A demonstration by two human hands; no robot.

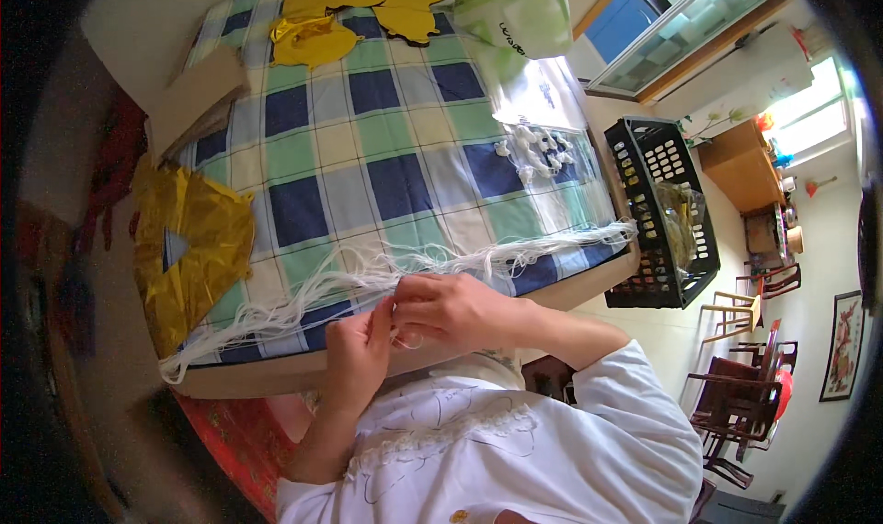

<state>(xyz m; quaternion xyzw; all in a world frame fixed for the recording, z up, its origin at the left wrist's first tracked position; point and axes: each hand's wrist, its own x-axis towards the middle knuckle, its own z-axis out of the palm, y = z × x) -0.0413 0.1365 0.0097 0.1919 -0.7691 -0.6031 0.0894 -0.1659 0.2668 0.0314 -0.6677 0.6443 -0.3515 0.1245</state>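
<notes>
My left hand [359, 342] and my right hand [451, 311] meet at the near edge of the table, fingertips pinched together. A thin loop of white string shows just below the right fingers; the exact point where the fingers grip is hidden. A long loose bundle of white strings [561, 241] stretches across the checked tablecloth [345, 142], from the near left corner to the right edge, passing just beyond both hands. Several small white pieces [538, 153] lie in a cluster farther off on the right side.
Gold foil [207, 248] covers the table's left edge, beside a bent cardboard piece [198, 101]. More gold foil shapes [405, 5] and a green-white plastic bag [515, 18] lie at the far end. A black plastic crate [676, 248] stands against the right side.
</notes>
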